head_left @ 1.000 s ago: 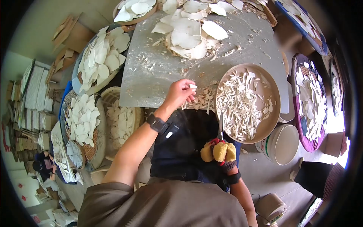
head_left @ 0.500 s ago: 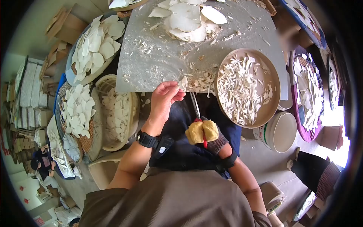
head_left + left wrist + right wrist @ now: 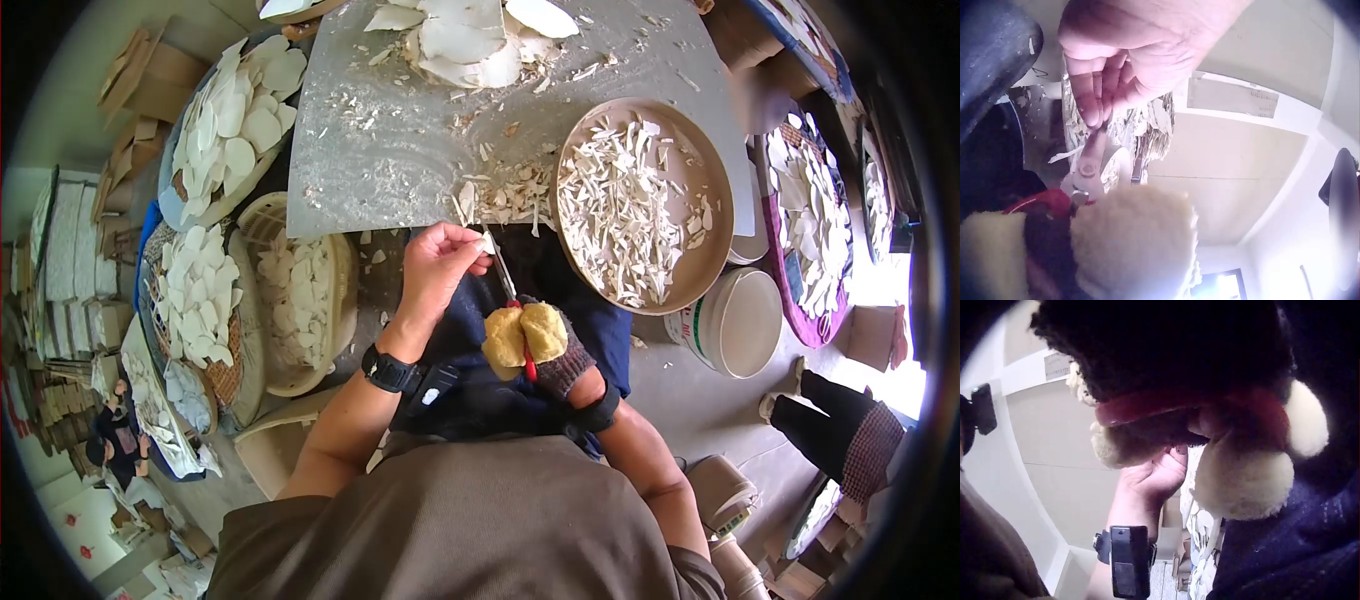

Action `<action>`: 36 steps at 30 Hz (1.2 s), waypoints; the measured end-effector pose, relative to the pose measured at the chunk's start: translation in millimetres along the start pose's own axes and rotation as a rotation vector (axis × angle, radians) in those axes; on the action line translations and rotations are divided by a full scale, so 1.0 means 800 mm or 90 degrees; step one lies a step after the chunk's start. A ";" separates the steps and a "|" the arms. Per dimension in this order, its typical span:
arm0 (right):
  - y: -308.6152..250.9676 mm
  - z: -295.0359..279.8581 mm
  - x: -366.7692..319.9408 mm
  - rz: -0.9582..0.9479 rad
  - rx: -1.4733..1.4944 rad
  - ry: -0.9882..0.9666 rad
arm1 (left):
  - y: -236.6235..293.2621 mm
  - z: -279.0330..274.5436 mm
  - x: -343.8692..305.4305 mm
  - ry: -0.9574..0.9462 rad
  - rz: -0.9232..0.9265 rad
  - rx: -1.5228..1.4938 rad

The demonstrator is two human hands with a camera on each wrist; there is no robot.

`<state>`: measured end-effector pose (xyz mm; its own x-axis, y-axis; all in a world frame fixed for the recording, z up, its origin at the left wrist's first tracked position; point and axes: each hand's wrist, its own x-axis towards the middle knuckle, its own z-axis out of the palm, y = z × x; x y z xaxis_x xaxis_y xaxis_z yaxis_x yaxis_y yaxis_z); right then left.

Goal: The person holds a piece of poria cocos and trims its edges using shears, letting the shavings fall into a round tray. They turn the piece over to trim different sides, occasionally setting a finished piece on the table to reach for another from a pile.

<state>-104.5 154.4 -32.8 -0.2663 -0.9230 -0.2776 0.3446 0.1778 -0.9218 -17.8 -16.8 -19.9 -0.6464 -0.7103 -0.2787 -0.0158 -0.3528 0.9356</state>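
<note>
Over the lap, my left hand (image 3: 438, 275) pinches a small white chip (image 3: 487, 243) between thumb and fingertips, just below the table edge. My right hand (image 3: 562, 362), in a dark knitted glove with fluffy yellow pads (image 3: 522, 333) at the fingers, grips red-handled scissors (image 3: 503, 268). Their blades point up to the chip and overlap the left fingertips in the head view. In the left wrist view the scissors' pivot (image 3: 1088, 170) shows close under the pinching fingers. The red handle (image 3: 1141, 406) passes between the padded fingers in the right wrist view.
A round tray (image 3: 722, 240) full of white slivers overhangs the grey table's (image 3: 370, 170) right front corner. Large white slices (image 3: 463, 40) lie farther back. Baskets of slices stand left, including an oval basket (image 3: 345, 320). A white bucket (image 3: 750, 325) stands right; another person's legs (image 3: 825, 415) show beyond.
My left hand has come back from over the table to the lap with the chip. The scissors have moved left and up from below the tray to meet it. The head view has shifted.
</note>
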 end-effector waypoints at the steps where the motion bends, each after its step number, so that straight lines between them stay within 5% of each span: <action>1: 0.006 -0.004 -0.003 -0.002 -0.004 0.014 | 0.004 -0.002 0.000 -0.031 -0.021 0.014; 5: 0.004 -0.016 -0.020 0.023 0.172 0.078 | 0.025 -0.017 0.022 -0.163 -0.084 0.142; 6: 0.004 -0.023 -0.015 0.198 0.612 0.056 | 0.027 -0.019 0.034 -0.185 -0.098 0.202; 9: -0.015 -0.031 -0.041 0.068 0.178 0.042 | 0.040 0.011 0.065 -0.266 -0.052 0.173; 10: -0.023 -0.037 -0.046 -0.036 -0.142 0.002 | 0.052 0.033 0.070 -0.287 -0.027 0.134; 13: -0.016 -0.038 -0.054 0.108 0.115 0.041 | 0.097 0.090 0.066 -0.245 0.046 -0.099; 17: -0.039 -0.054 -0.060 -0.049 -0.203 -0.029 | 0.052 0.054 0.094 -0.204 0.129 0.197; 20: -0.014 -0.070 -0.066 0.031 -0.164 -0.014 | 0.023 0.033 0.078 -0.146 0.086 0.261; 21: -0.010 -0.074 -0.065 -0.005 -0.281 -0.016 | 0.018 0.029 0.072 -0.175 0.071 0.246; 27: 0.016 -0.078 -0.060 -0.119 -0.162 0.019 | 0.055 0.047 0.040 -0.215 0.026 0.234; 30: 0.047 -0.085 -0.059 -0.115 0.050 0.072 | 0.074 0.057 0.035 -0.224 0.048 0.220; 31: 0.057 -0.094 -0.061 -0.031 0.139 0.009 | 0.082 0.060 0.033 -0.237 0.046 0.231; 36: 0.067 -0.089 -0.051 -0.032 0.214 0.060 | 0.076 0.059 0.038 -0.267 0.047 0.225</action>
<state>-139.5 225.8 -90.5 -0.3665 -0.8897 -0.2721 0.6022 -0.0039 -0.7984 -74.5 -30.8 38.7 -0.9030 -0.3961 -0.1665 -0.1667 -0.0343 0.9854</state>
